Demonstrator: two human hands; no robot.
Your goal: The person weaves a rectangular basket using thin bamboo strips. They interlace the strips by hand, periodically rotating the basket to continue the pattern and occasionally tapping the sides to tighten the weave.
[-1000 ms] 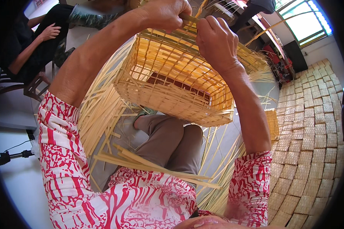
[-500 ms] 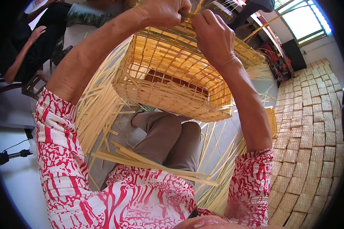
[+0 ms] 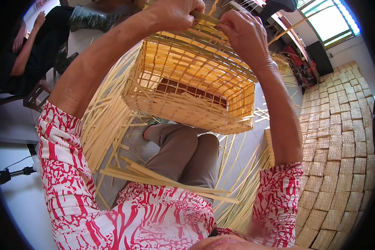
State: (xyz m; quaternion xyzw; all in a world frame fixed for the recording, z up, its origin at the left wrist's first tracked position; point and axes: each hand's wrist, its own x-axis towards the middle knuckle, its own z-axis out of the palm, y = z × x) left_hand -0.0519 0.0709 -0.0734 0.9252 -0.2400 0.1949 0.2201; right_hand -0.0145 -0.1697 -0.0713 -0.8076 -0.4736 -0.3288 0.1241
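A box-shaped open-weave basket (image 3: 187, 109) of pale bamboo strips stands tilted beyond my knees, its latticed side toward me. My left hand (image 3: 180, 13) is closed at the basket's far upper edge, holding one end of a short greenish bamboo strip (image 3: 206, 18). At the strip's other end, my right hand (image 3: 248, 37) pinches with thumb and forefinger, its remaining fingers curled. Part of the left hand is cut off by the picture's top edge. Several loose, flat bamboo strips (image 3: 166, 180) lie across my lap.
Long split strips (image 3: 106, 121) are heaped on the floor left of the basket, more (image 3: 248, 191) at right. Stacked woven blocks (image 3: 335, 146) line the right side. Another person (image 3: 27, 54) sits at the far left. A window (image 3: 329, 23) is at the far right.
My right hand has shifted right and slightly down, farther from the left hand, exposing more of the strip. The left hand has barely moved. The seated person's hand has risen.
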